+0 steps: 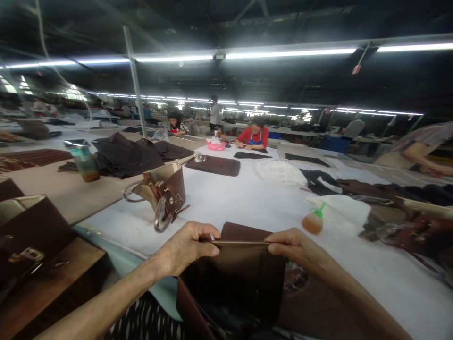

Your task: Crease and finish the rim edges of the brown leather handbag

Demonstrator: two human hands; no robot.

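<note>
A dark brown leather handbag (237, 278) stands in front of me at the table's near edge, its dark inside facing up. My left hand (189, 248) pinches the left part of its upper edge between thumb and fingers. On the right, my right hand (293, 248) pinches the same edge in a like way. Between the two hands the edge runs straight and level. Behind it shows a flat brown leather flap (244, 231). Clear plastic wrap (296, 276) peeks out beside the bag, under my right forearm. The bag's lower part is dark and hard to make out.
On the white table (219, 198) stands another brown handbag (166, 193) with wrapped handles. A glue bottle with a green top (313, 219) is at right, a green jar (85, 163) at left. More bags (31, 236) sit left. A co-worker in red (253, 137) sits opposite.
</note>
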